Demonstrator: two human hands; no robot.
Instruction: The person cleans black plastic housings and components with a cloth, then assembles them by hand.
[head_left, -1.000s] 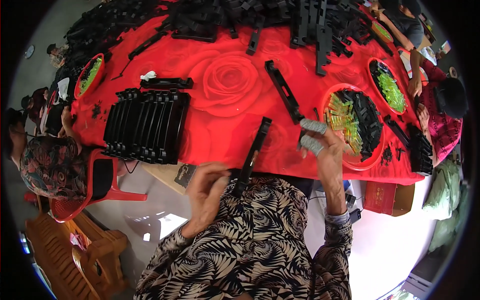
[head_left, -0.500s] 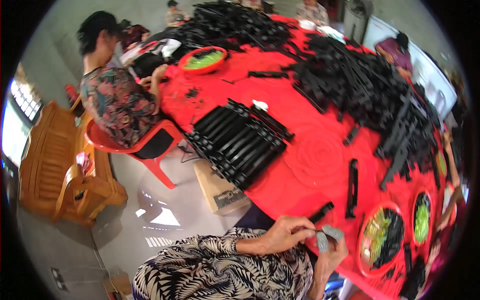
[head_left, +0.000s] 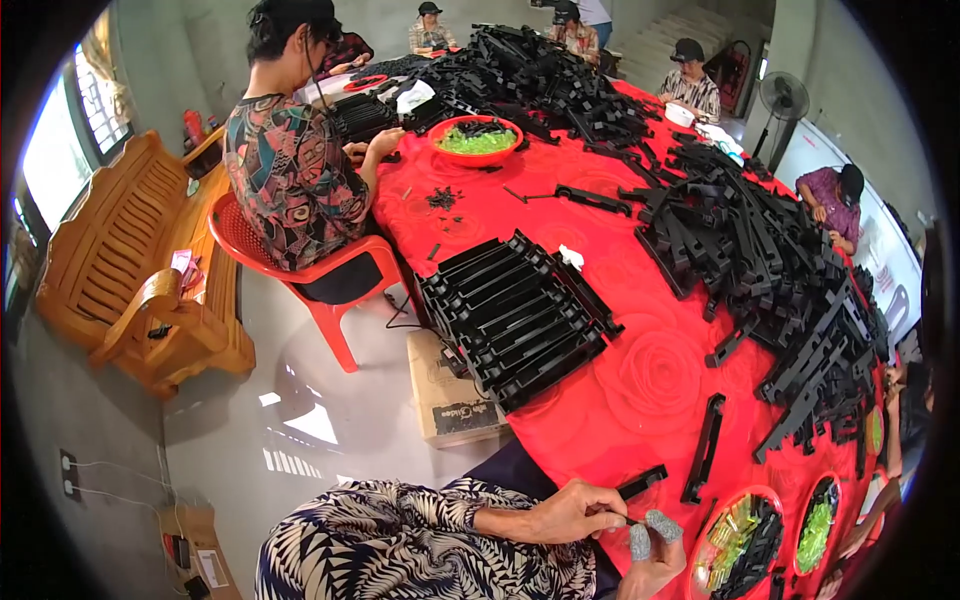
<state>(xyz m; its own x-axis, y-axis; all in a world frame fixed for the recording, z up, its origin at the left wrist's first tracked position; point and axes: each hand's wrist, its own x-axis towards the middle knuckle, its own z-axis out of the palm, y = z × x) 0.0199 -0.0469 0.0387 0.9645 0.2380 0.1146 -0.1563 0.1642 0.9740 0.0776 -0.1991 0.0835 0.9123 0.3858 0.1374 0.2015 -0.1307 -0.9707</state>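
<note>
At the near table edge, my left hand (head_left: pixel 575 512) is closed, its thumb and fingers pinching a thin, small dark piece (head_left: pixel 632 520). The piece's far end points toward my right hand (head_left: pixel 655 565). Grey covers sit on two of that hand's fingertips, which stand apart with a gap between them; I see nothing held there. Just beyond my left hand lies a short black plastic bar (head_left: pixel 642 482), partly hidden by the fingers. A longer black slotted bar (head_left: pixel 705 448) rests on the red cloth farther right.
Black bars lie in a neat stack (head_left: pixel 520 320) left of centre, with a big loose heap (head_left: pixel 740 240) beyond. Red-rimmed bowls (head_left: pixel 697 580) of green and black small parts stand at right. A co-worker (head_left: pixel 300 180) sits on a red chair (head_left: pixel 235 235). A cardboard box (head_left: pixel 430 385) is on the floor.
The view has shifted, so the table and my hands appear lower in the picture. My left hand still pinches the small piece, close to my right fingertips.
</note>
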